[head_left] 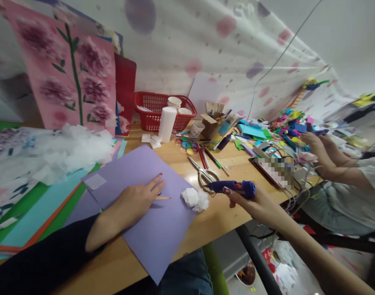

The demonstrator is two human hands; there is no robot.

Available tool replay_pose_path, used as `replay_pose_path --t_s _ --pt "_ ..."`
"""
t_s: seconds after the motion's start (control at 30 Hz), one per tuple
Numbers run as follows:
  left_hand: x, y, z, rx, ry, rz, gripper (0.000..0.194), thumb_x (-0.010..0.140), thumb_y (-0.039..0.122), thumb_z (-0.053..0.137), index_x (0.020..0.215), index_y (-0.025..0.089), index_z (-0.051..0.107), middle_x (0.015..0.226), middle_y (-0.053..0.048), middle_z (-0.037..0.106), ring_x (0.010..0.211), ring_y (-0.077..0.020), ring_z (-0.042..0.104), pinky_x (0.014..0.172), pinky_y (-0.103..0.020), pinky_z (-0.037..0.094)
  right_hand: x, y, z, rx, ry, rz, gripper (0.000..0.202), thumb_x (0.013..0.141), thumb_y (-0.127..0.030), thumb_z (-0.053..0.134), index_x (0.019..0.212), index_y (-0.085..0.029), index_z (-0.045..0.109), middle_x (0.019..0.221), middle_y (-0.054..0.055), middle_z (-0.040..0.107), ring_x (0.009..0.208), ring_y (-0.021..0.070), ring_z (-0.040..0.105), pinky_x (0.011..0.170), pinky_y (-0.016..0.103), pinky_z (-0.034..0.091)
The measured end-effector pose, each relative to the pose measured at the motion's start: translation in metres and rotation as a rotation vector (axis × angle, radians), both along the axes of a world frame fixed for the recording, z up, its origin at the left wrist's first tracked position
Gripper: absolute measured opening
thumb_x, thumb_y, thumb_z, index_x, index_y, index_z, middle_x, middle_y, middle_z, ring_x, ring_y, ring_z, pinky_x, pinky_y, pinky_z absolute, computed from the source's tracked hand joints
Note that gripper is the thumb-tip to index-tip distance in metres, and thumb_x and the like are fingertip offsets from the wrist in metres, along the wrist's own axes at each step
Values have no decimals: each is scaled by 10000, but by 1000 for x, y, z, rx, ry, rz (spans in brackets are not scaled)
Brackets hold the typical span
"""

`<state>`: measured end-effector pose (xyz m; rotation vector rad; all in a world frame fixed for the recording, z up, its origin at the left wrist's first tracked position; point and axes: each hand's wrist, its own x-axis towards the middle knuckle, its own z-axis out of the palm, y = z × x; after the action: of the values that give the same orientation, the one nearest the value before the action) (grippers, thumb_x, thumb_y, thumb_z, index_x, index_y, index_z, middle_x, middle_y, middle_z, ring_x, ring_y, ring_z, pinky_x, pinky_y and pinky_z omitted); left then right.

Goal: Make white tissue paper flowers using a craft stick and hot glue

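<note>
Now, right hand (256, 205) gripping glue gun (245, 189), left hand (134, 203) on purple paper (165, 233), grip unclear.

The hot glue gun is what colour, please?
The hot glue gun is mostly dark blue, clearest in the head view.

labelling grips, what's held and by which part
Right hand holds the blue glue gun by its rear half; whether the left hand grips the pencil is unclear.
</note>
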<state>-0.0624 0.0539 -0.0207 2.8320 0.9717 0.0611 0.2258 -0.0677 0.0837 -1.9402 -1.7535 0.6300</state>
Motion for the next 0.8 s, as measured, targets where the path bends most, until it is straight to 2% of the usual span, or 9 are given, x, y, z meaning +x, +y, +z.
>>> replay_pose_path --t_s 0.13,0.3,0.5,0.7,0.8 --pt "0 1 -2 38 29 -1 543 925 86 360 1447 212 434 1550 -102 364 1006 -276 709 674 -337 601 -3 2 -4 -70 -10 -43 484 868 -578 518 604 -181 597 544 14 614 497 126 545 476 246 425" --pt "1 0 -2 67 43 10 577 896 55 365 1443 221 446 1539 -97 391 983 -257 716 676 -330 606 -6 5 -11 -185 22 -47 444 860 -592 522 734 -182 638 572 25 638 555 156 599 523 263 434" --pt "2 0 2 71 111 8 567 913 78 337 1459 208 422 1561 -78 338 938 -262 724 678 -370 616 -5 8 -16 -210 -10 -43 412 870 -562 523 834 -190 698 552 15 621 549 163 596 514 266 417" --pt "4 -1 6 43 137 13 565 921 78 321 1465 202 409 1568 -69 314 1010 -270 707 719 -383 616 -3 9 -17 -183 -12 -58 402 860 -556 527 726 -192 631 511 -4 563 491 140 547 469 254 399" --pt "4 -1 4 42 103 15 560 918 75 330 1456 200 423 1560 -73 336 1032 -278 699 734 -397 616 0 9 -21 -192 0 -52 406 859 -569 520 756 -191 629 512 -12 538 483 138 553 467 253 415"
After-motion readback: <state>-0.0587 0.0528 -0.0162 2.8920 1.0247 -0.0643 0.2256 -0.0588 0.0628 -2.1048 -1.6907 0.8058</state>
